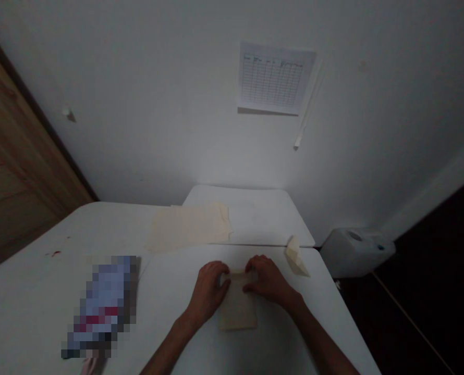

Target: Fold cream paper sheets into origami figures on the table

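A cream sheet of paper (237, 310) lies on the white table (169, 291) close in front of me. My left hand (207, 291) rests on its upper left corner with the fingers curled down onto the paper. My right hand (268, 279) presses the upper right part, fingers bent over the top edge. Both hands meet at the sheet's far edge, which looks partly folded over. The near part of the sheet lies flat between my wrists.
A folded cream paper shape (295, 255) sits near the table's right edge. A larger cream sheet (191, 225) lies farther back. A blurred-out item (101, 307) lies at left. A printed chart (274, 78) hangs on the wall. A white box (355, 250) stands on the floor at right.
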The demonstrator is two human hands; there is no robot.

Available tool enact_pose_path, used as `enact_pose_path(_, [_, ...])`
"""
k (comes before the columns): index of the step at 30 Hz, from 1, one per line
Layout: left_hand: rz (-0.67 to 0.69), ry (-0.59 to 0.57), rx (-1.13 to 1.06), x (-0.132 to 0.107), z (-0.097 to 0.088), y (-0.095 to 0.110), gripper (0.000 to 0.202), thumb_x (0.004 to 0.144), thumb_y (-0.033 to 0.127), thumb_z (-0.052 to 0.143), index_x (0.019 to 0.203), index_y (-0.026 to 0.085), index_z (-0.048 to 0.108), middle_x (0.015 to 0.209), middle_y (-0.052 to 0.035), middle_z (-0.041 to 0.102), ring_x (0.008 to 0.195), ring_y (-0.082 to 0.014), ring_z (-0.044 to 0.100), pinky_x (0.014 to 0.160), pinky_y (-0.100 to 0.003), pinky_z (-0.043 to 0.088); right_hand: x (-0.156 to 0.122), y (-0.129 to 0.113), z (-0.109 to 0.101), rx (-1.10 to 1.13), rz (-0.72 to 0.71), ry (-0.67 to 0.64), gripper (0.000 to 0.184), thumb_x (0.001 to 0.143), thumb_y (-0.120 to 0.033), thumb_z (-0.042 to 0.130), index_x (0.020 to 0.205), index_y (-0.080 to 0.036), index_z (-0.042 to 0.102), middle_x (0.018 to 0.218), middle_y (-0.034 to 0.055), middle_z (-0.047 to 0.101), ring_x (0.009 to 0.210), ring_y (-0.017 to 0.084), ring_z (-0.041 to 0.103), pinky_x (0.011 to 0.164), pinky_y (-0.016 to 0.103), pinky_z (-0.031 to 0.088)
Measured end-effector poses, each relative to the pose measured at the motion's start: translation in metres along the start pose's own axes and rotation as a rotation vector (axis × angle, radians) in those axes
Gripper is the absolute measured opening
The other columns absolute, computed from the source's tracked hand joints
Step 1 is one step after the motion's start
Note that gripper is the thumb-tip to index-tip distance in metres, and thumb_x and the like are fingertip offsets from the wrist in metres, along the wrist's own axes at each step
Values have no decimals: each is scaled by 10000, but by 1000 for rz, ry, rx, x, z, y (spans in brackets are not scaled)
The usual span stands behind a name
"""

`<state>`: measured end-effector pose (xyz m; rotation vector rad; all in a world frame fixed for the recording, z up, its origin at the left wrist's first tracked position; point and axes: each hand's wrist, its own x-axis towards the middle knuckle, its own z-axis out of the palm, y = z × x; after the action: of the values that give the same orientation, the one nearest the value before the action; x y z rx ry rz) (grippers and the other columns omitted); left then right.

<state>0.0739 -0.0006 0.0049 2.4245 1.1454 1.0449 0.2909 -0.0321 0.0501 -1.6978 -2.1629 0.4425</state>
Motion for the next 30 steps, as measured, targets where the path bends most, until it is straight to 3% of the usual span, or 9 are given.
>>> enact_pose_path(5, [41, 72, -15, 5, -3, 3, 96, 839, 164, 549, 851, 218, 627, 1009, -59, 667, 1012, -228, 597, 895, -436, 479, -2, 1, 3, 128, 59, 59, 152, 780, -338, 701, 843, -202, 673, 857, 15, 672, 829, 174, 599, 749, 262, 427])
enact_pose_path(10, [134, 138, 18, 15, -16, 15, 101, 873, 171, 555, 871, 233, 635, 1081, -65, 641, 1060, -233, 558, 892, -436, 465, 3, 8, 1, 431, 65, 74, 419, 932, -441, 443, 720, -172, 684, 660, 7, 666, 633, 149, 593, 600, 241, 410])
enact_pose_path(12, [188, 146, -4, 21, -20, 21, 97, 884, 169, 556, 875, 230, 630, 1032, -57, 656, 1019, -215, 570, 879, -415, 469, 5, 10, 1, 541, 82, 104, 381, 890, -453, 502, 720, -162, 680, 664, 12, 669, 632, 151, 593, 577, 238, 408])
enact_pose_path(15, [261, 139, -9, 29, -26, 30, 108, 895, 162, 543, 886, 226, 629, 984, -50, 678, 976, -194, 586, 855, -382, 481, 6, 11, 2, 747, 159, 113, 292, 773, -431, 654, 864, -154, 665, 654, 3, 666, 571, 134, 569, 518, 222, 390])
enact_pose_path(19, [348, 103, 26, 32, -36, 40, 160, 909, 150, 502, 922, 229, 641, 996, -53, 698, 979, -181, 613, 863, -371, 494, 6, 10, 1, 936, 217, 138, 420, 697, -416, 728, 1007, -162, 602, 654, -13, 659, 509, 113, 540, 464, 203, 382])
enact_pose_path(23, [467, 64, 65, 20, -52, 46, 194, 890, 119, 504, 978, 222, 643, 1022, -60, 711, 1009, -193, 628, 865, -379, 511, 2, 7, 2, 946, 258, 388, 511, 702, -472, 718, 1084, -178, 551, 725, -11, 636, 539, 129, 565, 467, 225, 433])
enact_pose_path(26, [506, 20, 131, 1, -61, 47, 204, 881, 100, 490, 973, 200, 642, 1037, -65, 716, 1034, -210, 630, 875, -393, 520, -13, 5, 9, 821, 315, 522, 554, 723, -493, 693, 1146, -182, 517, 674, -42, 585, 508, 131, 540, 479, 239, 437])
enact_pose_path(30, [475, -108, 203, -28, -62, 38, 241, 887, 106, 464, 1010, 198, 650, 1092, -62, 711, 1096, -218, 624, 930, -402, 518, -42, -1, 27, 620, 371, 508, 463, 804, -427, 607, 1179, -173, 512, 581, -53, 568, 520, 163, 570, 523, 258, 444])
